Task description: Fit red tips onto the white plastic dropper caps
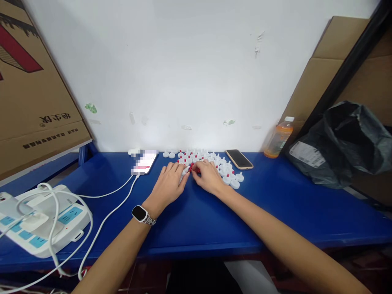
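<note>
Reaching over the blue bench (290,208) in the head view, two bare hands come close together beside a big bunch of white caps (235,184). Many caps have a thin spout on top, and some have a small red tip. The left hand (168,179) has its fingers bent around one white cap (185,170), with the thumb low down. The right hand (208,176) curls its thumb and fingers toward the little red bits (191,168) between the hands. I cannot tell if they pinch one. A watch (139,213) sits on the left wrist. To the left lie a lit phone (150,161) with a white cord (107,216) and a big white plug box (73,218). To the right lie a dark phone (239,159), a bottle (279,138) of orange drink and a black bag (324,139).
</note>
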A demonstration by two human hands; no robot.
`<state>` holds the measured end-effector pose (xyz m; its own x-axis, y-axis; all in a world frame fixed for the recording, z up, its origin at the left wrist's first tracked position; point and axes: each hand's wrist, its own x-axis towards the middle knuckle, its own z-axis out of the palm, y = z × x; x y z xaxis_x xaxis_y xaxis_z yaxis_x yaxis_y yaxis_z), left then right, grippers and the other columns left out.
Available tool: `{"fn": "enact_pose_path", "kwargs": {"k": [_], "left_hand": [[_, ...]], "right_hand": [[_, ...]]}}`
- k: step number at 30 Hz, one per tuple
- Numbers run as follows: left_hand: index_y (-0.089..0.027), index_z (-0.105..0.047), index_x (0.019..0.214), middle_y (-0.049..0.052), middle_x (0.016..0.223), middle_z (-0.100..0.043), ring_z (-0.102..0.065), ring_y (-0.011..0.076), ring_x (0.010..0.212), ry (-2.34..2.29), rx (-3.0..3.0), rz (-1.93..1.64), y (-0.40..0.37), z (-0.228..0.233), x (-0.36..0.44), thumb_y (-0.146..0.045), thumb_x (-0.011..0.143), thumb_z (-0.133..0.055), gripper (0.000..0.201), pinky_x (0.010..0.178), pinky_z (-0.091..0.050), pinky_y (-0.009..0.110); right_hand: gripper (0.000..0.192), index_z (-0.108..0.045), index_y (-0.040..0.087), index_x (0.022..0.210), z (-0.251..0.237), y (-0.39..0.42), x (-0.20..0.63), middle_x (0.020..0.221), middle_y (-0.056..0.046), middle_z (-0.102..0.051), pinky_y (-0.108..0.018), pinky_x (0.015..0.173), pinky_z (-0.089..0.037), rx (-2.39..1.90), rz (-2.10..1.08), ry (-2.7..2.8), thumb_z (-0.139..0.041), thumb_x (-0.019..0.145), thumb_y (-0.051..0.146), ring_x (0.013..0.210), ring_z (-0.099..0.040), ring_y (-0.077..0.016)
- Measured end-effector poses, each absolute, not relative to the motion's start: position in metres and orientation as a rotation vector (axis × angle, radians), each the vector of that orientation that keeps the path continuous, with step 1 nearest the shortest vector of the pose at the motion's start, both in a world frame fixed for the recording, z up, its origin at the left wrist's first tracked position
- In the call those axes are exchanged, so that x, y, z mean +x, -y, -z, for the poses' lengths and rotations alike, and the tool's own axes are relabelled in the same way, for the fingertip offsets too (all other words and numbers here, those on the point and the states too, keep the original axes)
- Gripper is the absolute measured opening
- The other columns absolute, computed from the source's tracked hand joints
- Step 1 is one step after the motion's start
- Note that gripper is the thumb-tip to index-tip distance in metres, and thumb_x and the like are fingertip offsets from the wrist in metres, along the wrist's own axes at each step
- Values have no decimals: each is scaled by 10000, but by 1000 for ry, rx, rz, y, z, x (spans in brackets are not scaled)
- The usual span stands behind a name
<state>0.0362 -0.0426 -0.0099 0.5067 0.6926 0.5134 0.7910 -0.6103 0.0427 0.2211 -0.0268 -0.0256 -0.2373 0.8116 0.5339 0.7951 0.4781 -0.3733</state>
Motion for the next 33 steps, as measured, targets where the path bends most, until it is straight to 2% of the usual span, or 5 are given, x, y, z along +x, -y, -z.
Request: {"fn": "enact_pose_path", "kwargs": {"k": [4,8,14,21,33], "left_hand": [[-173,-542,1175,99,1101,-620,-511,265,1055,1269,-2560,740,46,10,39,-376,1034,-325,328,881,-430,420],[-179,-551,1134,96,1088,-618,-514,254,1019,1246,-2573,703,49,8,43,-358,1036,-314,313,868,-427,407],[-173,-547,1092,104,1075,-607,-510,255,997,1235,-2542,669,50,10,46,-364,1039,-307,311,857,-422,407],[-135,-522,1068,116,1030,-581,-498,259,959,1240,-2526,648,52,12,53,-374,1045,-276,344,850,-433,414],[-142,-500,1017,111,968,-543,-487,256,915,1224,-2499,708,52,16,56,-338,1042,-289,289,807,-456,409]], "right_hand": [[163,-636,192,957,24,27,223,799,-26,-714,-306,697,-465,-1104,-618,1566,-620,847,311,723,-634,-167],[277,-678,181,890,25,26,217,793,-36,-713,-311,722,-498,-926,-906,1306,-733,759,418,703,-630,-161],[316,-660,192,771,26,30,209,734,-4,-656,-290,711,-476,-933,-867,1222,-765,726,487,698,-581,-147],[350,-610,192,690,26,33,201,640,25,-587,-268,594,-401,-898,-886,1093,-793,692,490,584,-478,-116],[333,-573,210,636,24,41,192,645,11,-592,-295,660,-457,-905,-769,1123,-750,726,477,641,-530,-145]]}}
